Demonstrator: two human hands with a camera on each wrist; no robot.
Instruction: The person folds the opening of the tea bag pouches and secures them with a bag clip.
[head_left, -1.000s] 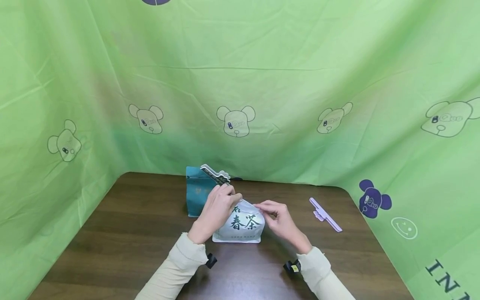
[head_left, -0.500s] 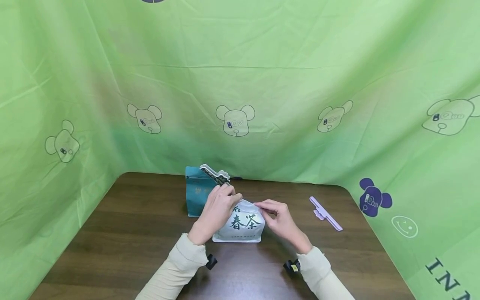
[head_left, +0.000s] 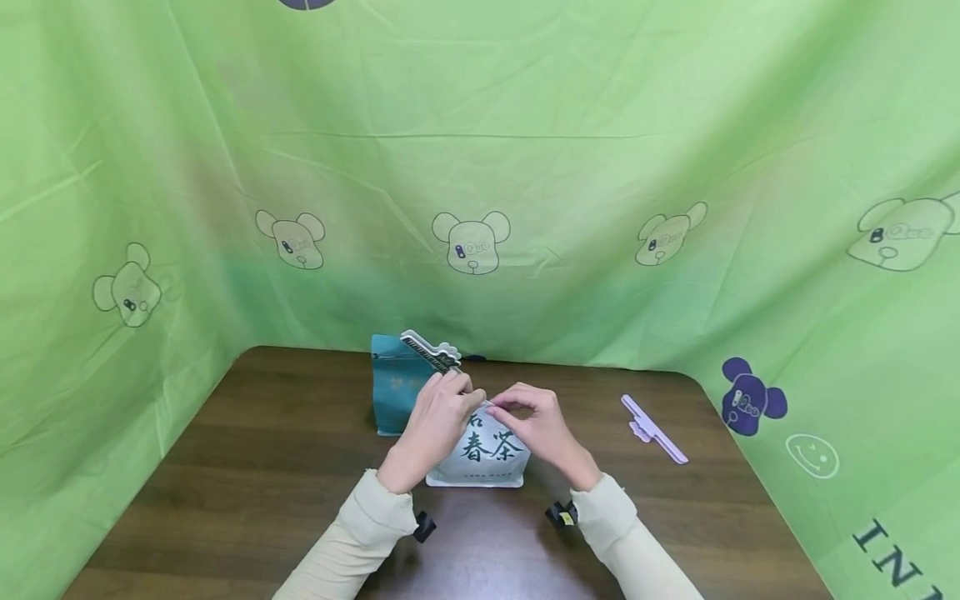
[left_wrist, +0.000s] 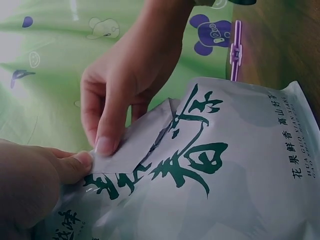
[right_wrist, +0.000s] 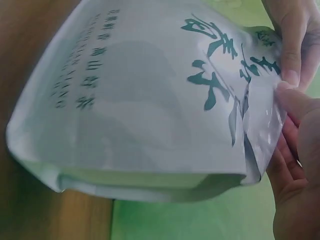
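Note:
A white tea bag [head_left: 480,458] with green Chinese characters stands upright on the table, its top folded down in a flap. In the head view, my left hand [head_left: 435,421] pinches the top edge on the left. My right hand [head_left: 540,425] pinches the folded top close beside it, fingertips nearly meeting the left ones. The left wrist view shows the right thumb and fingers on the silvery-white flap [left_wrist: 132,150], with the left thumb [left_wrist: 77,165] at its end. In the right wrist view, the flap's right end and a crease down its side are visible.
Behind the left hand stands a teal pouch [head_left: 393,387]. A white-edged piece with a dark pattern [head_left: 433,350] slants in front of its upper part. On the right of the brown table [head_left: 225,492] lies a lilac bag clip [head_left: 652,429]. Green cloth [head_left: 472,167] hangs around the table.
My right hand has slid left along the bag's top, from its right corner towards the left hand. The left hand has stayed in place. The bag has barely moved.

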